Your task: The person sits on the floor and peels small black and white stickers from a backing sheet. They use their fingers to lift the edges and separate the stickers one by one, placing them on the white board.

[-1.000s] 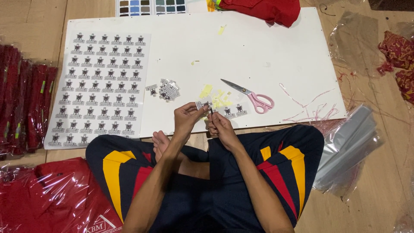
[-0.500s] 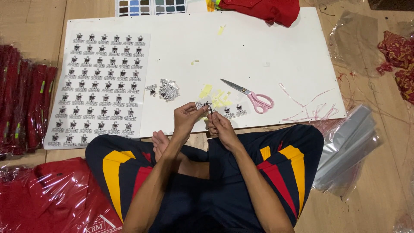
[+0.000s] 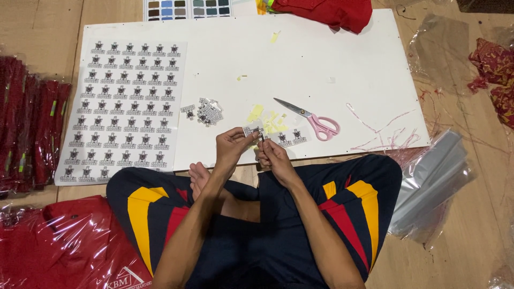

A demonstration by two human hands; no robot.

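Note:
Both hands meet over the near edge of a white board. My left hand pinches a small black-and-white sticker by its edge. My right hand has its fingertips on the same sticker, apparently peeling it. A few cut stickers lie just right of my hands, among yellowish backing scraps. A small pile of cut stickers sits a little to the left. Pink-handled scissors rest shut on the board to the right.
A sheet of uncut stickers covers the board's left side. Red items in clear bags lie at the left and lower left. A red cloth and colour chart sit at the far edge. Empty clear bags lie right.

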